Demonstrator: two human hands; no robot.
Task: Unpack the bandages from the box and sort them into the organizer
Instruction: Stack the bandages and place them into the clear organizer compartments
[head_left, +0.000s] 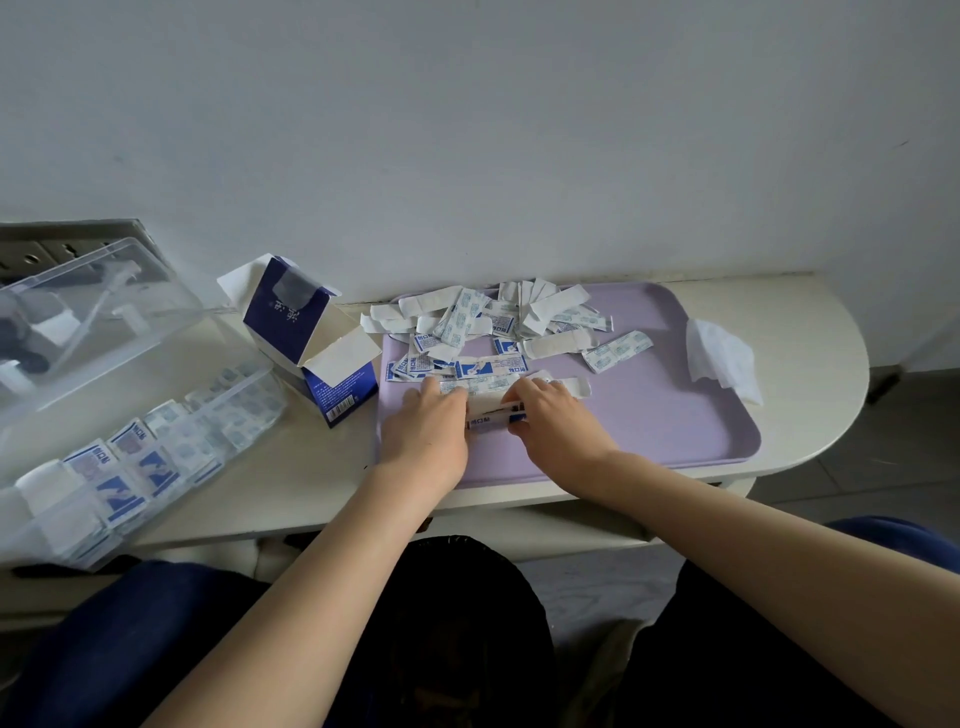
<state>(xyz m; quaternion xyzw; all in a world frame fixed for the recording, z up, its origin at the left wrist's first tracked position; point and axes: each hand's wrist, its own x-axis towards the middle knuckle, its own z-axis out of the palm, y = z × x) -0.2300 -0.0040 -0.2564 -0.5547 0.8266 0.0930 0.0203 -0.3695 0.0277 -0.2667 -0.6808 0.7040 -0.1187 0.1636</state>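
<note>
Several wrapped bandages (488, 327), white and blue-printed, lie scattered over the far half of a lilac tray (675, 415). Between my hands I hold a small stack of bandages (493, 413) on edge near the tray's front left. My left hand (428, 431) grips its left end, my right hand (553, 421) grips its right end, fingers curled. An opened blue and white box (306, 338) stands left of the tray with its flaps up. The clear organizer (130, 467) at the left holds sorted bandages in several compartments.
The organizer's clear lid (93, 317) stands open behind it at the far left. A crumpled white tissue (722, 358) lies on the tray's right rim. The cream table's rounded edge (831, 431) curves at the right; a wall rises directly behind.
</note>
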